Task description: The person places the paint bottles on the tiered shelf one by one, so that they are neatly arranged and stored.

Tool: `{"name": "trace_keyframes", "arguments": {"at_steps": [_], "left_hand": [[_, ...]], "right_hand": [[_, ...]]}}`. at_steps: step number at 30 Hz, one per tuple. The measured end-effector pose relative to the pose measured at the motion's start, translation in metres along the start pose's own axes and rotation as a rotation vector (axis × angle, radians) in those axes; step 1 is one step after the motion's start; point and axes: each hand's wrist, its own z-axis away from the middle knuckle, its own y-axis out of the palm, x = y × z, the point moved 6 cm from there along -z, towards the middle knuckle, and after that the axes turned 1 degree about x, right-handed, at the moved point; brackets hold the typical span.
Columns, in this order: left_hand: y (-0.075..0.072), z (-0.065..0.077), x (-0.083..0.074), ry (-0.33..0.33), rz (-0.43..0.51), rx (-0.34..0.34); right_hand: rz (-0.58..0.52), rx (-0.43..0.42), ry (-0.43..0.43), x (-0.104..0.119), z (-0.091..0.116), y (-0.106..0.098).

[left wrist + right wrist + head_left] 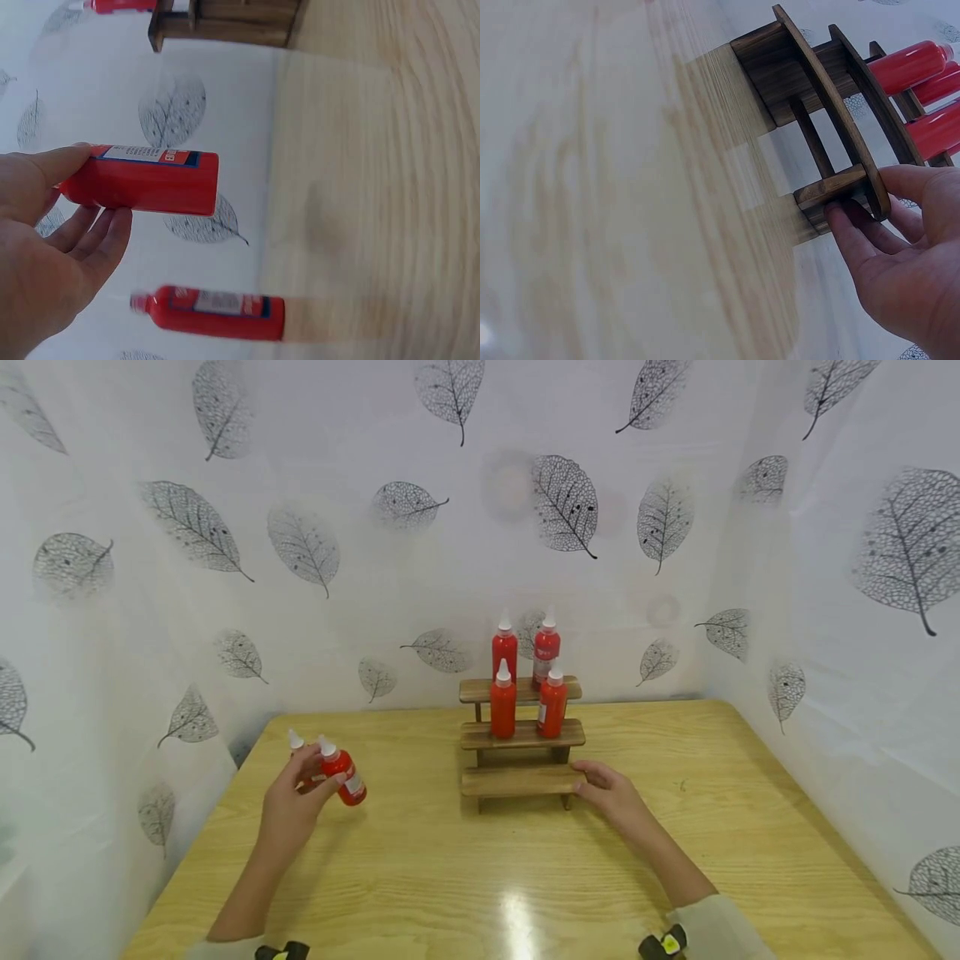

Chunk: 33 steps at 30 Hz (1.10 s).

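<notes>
My left hand (pixel 288 810) grips a red squeeze bottle (pixel 349 778) with a white pointed cap, holding it tilted above the table. In the left wrist view its base hangs free and the label faces up in the picture. Behind it another red bottle (pixel 219 312) stands upright on the table, mostly hidden by the hand in the head view. My right hand (pixel 613 799) pinches the right end of the lowest step of a three-step wooden display stand (pixel 517 782), fingers reaching under the board. Two red bottles stand on the middle step and two on the top step.
The light wooden table (pixel 420 877) reaches back to a white curtain (pixel 360 610) with a leaf print. The curtain also hangs along the left and right sides. Dark straps (pixel 660 943) sit at both wrists.
</notes>
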Motion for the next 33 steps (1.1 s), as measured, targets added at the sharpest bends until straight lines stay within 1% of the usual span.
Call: {"name": "trace_keyframes", "arguments": {"at_steps": [6,10,13,16,22,25,27,33], "left_hand": [[0.023,0.000,-0.020,-0.014,0.069,0.083],[0.043,-0.002,-0.035,0.003,0.105,0.132],[0.060,-0.004,-0.044,0.004,0.137,0.168],[0.078,-0.007,-0.052,0.021,0.164,0.198],[0.115,-0.014,-0.070,0.114,0.237,0.239],[0.132,-0.017,-0.077,0.161,0.254,0.258],[0.142,-0.018,-0.082,0.190,0.256,0.274],[0.170,-0.021,-0.093,0.238,0.226,0.308]], "right_hand": [[0.000,-0.004,0.002,-0.001,-0.001,-0.001],[-0.003,-0.005,-0.004,-0.002,-0.001,-0.001],[-0.006,0.002,-0.014,-0.001,-0.001,-0.001],[-0.015,0.003,-0.019,-0.001,-0.001,0.000],[-0.019,0.000,-0.012,-0.002,-0.001,0.000],[-0.018,-0.004,-0.007,-0.001,-0.001,0.000],[-0.017,-0.004,-0.006,-0.001,-0.001,0.000],[-0.014,-0.001,-0.003,-0.001,-0.001,0.000]]}}
